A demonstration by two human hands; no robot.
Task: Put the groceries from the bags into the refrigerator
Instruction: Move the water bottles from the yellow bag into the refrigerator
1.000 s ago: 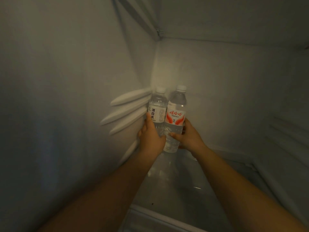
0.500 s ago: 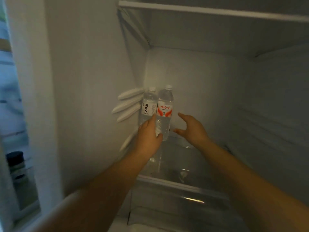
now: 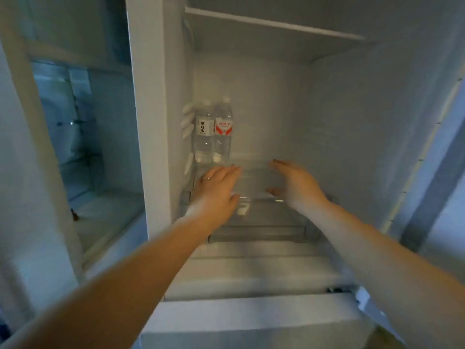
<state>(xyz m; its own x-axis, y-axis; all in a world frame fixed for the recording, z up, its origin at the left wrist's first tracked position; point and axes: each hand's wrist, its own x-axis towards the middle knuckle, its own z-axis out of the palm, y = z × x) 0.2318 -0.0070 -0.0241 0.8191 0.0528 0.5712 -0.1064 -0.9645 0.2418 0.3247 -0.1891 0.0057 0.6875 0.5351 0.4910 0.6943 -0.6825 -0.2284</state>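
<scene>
Two clear water bottles stand upright side by side in the back left corner of the refrigerator's glass shelf (image 3: 254, 172). The left bottle (image 3: 204, 132) has a white label and the right bottle (image 3: 223, 131) a red and white label. My left hand (image 3: 216, 190) hovers over the front left of the shelf with fingers straight and holds nothing. My right hand (image 3: 293, 183) is to its right, fingers relaxed and spread, also holding nothing. Both hands are well in front of the bottles and apart from them.
A white shelf (image 3: 274, 25) spans the compartment above. Ribbed rail mounts (image 3: 187, 120) stick out of the left wall beside the bottles. A drawer front (image 3: 256, 234) lies below the glass shelf. The neighbouring compartment (image 3: 83, 137) opens to the left, the door edge (image 3: 427, 157) to the right.
Both hands have let go of the two bottles and drawn back toward me. The bottles stay standing in the back left corner. The view has pulled out of the refrigerator.
</scene>
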